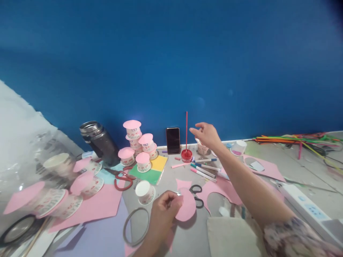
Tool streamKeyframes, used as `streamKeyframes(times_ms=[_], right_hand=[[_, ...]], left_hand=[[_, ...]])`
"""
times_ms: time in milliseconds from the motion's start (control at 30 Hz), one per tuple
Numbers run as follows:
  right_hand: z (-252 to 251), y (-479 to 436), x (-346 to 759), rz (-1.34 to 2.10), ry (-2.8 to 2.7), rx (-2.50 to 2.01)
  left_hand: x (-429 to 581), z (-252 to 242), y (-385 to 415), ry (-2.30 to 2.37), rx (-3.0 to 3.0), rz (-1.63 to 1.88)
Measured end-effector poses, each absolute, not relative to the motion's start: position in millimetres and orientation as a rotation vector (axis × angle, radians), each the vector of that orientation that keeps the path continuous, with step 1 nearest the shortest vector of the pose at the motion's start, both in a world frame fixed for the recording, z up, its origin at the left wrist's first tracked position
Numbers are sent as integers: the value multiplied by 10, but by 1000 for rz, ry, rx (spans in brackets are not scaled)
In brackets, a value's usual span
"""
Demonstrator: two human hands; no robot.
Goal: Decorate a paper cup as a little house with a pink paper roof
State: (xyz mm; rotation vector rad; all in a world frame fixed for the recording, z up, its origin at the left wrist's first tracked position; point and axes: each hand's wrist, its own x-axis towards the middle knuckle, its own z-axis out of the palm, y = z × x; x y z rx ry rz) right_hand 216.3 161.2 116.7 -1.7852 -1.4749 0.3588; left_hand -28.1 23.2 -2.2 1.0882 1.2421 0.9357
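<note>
My left hand (165, 207) is closed, thumb and fingers pinching the edge of a round pink paper disc (187, 207). Black-handled scissors (197, 196) lie beside and partly behind the disc, their blades mostly hidden. A small whitish-silver bit shows at my left fingertips; I cannot tell what it is. My right hand (207, 135) is raised with fingers apart and nothing in it. It is nearest to a red stick (187, 130) standing in a small dish of red stuff (187, 155) and a small patterned cup (203, 148). A white paper cup (145, 191) stands left of my left hand.
Paper cups with pink disc tops (143, 161) are stacked at left centre, near a dark flask (100, 142) and red-handled scissors (124, 180). A phone (173, 140) leans on the wall. Markers (203, 173), a tape roll (136, 227) and a power strip (305, 203) lie about.
</note>
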Motion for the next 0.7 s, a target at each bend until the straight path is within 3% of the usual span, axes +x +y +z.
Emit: streamKeyframes(times_ms=[167, 700], right_hand=[[997, 2126, 2024, 384, -1549, -1899], [799, 2251, 1894, 246, -1804, -1967]], left_hand=[[-360, -23, 292, 1273, 1149, 969], [-351, -137, 248, 1222, 981, 915]])
